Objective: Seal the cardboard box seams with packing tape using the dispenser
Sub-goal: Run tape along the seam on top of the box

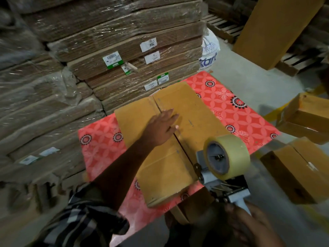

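Left hand (pixel 162 126) flat on box (pixel 165 157), right hand (pixel 249 223) gripping dispenser (pixel 226 168)

**Materials & finish**

Cardboard box (pixel 170 139): matt brown kraft paperboard, smooth faces w/ small scuffs. Tape roll (pixel 229 155): glossy translucent tan plastic film. Dispenser (pixel 222 184): grey frame, looks like painted metal, semi-matt; small dark metal bolts at hub. Table cover (pixel 231 107): smooth pink-red printed sheet w/ slight sheen, cloth or plastic, can't tell. Stacked flat cartons (pixel 115 50): rough corrugated edges under shiny, crinkled clear wrap, w/ white paper labels. Sleeve (pixel 80 220): soft checked woven cloth. Pallets (pixel 222 27): bare rough wood. Floor (pixel 258 77): matt grey concrete.
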`<action>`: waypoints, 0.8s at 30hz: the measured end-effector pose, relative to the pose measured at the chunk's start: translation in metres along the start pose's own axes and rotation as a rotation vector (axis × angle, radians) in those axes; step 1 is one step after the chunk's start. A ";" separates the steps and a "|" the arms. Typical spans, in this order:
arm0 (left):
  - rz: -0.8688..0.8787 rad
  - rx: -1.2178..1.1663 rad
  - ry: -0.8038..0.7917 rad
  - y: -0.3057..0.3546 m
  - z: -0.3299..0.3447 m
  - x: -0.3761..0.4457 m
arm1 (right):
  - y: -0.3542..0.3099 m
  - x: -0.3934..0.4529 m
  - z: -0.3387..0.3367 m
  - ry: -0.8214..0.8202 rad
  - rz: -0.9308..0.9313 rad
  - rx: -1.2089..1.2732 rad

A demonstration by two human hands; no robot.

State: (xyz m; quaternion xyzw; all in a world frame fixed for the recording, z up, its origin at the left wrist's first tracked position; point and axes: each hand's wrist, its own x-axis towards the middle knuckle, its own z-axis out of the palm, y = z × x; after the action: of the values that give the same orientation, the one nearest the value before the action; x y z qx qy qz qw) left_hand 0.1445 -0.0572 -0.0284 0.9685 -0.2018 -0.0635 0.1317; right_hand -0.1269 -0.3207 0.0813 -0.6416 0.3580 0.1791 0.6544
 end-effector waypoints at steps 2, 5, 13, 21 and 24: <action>-0.051 -0.013 0.019 0.009 0.008 -0.016 | -0.007 -0.003 -0.004 -0.275 0.029 -0.021; -0.172 -0.104 0.064 0.019 0.021 -0.046 | 0.005 0.010 -0.008 -0.298 0.013 0.043; -0.171 -0.196 0.043 0.070 0.039 -0.079 | 0.032 0.034 -0.027 -0.393 -0.031 0.060; -0.234 -0.126 0.078 0.079 0.041 -0.075 | 0.046 0.042 -0.027 -0.369 -0.038 0.007; -0.182 -0.171 0.049 0.072 0.037 -0.101 | 0.045 0.044 -0.028 -0.375 -0.034 0.026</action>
State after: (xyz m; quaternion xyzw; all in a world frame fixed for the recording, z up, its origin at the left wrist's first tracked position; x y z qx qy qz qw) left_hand 0.0190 -0.0884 -0.0367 0.9692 -0.1034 -0.0686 0.2125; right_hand -0.1349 -0.3528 0.0214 -0.5943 0.2213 0.2797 0.7208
